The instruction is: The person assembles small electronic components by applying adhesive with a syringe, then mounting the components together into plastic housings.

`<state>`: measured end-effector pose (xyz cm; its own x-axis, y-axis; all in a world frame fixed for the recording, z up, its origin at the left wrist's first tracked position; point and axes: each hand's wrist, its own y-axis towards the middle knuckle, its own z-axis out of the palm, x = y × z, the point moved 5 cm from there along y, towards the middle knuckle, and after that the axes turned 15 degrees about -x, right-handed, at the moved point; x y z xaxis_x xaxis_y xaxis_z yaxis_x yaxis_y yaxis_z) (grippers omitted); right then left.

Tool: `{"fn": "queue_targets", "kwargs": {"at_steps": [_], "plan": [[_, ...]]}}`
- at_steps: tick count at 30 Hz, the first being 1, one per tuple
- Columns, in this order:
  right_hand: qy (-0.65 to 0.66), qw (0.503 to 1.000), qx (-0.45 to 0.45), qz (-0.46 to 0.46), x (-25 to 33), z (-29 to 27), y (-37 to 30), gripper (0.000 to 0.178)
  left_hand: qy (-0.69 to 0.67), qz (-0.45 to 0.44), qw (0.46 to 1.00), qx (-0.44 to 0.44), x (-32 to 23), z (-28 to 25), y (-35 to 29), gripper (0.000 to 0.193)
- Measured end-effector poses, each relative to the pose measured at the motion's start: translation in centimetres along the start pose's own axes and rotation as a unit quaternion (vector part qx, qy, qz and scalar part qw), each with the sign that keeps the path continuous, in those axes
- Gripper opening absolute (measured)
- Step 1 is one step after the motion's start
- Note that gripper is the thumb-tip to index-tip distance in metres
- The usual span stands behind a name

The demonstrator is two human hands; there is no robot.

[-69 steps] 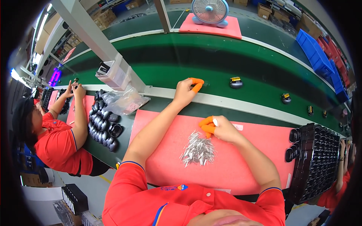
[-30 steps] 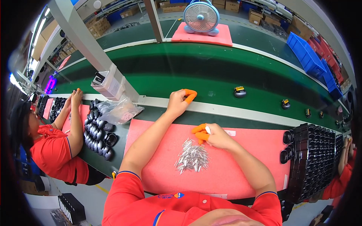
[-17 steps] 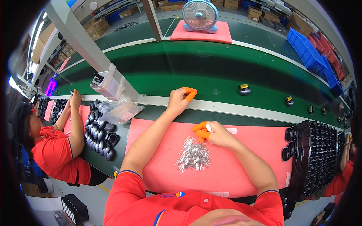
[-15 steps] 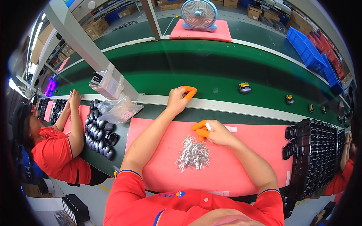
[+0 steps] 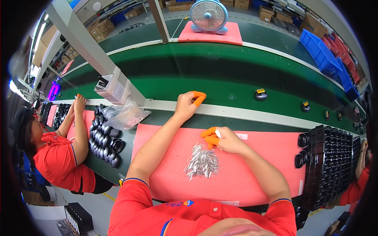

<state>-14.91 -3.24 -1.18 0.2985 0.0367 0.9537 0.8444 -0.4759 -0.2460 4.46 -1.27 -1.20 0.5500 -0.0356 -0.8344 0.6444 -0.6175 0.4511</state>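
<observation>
My left hand, with orange finger covers, rests at the near rail of the green belt. Its covered fingers are bent together, and whatever they may hold is hidden. Over the pink mat, my right hand is curled just above a pile of thin silvery metal pins. Orange covers show on two of its fingers. A small white piece sits between them; its kind is unclear.
Black trays of dark cases stand at right. Several dark cases and a clear plastic bag lie left, near a metal post. Small yellow-topped devices sit on the belt. A co-worker works at left; a fan stands beyond.
The yellow-topped devices on the belt have shifted slightly to the right. Both my hands stay nearly where they were.
</observation>
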Motion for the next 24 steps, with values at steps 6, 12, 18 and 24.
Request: {"fn": "queue_targets", "kwargs": {"at_steps": [6, 12, 18, 24], "plan": [[-0.006, 1.000, 0.003, 0.007, 0.14, -0.05, 0.03, 0.024, 0.009, -0.017, 1.000, 0.011, -0.44, -0.21, 0.18, 0.016], [-0.002, 1.000, 0.004, 0.006, 0.65, -0.13, -0.06, 0.025, -0.002, -0.016, 1.000, 0.011, -0.21, -0.10, 0.05, 0.016], [-0.002, 1.000, 0.005, 0.000, 0.66, -0.06, -0.15, 0.025, -0.020, 0.012, 1.000, -0.003, -0.41, 0.08, -0.07, 0.018], [-0.003, 1.000, 0.005, 0.008, 0.79, -0.18, -0.24, 0.025, -0.012, 0.005, 1.000, -0.002, -0.39, 0.20, 0.05, 0.015]]}}
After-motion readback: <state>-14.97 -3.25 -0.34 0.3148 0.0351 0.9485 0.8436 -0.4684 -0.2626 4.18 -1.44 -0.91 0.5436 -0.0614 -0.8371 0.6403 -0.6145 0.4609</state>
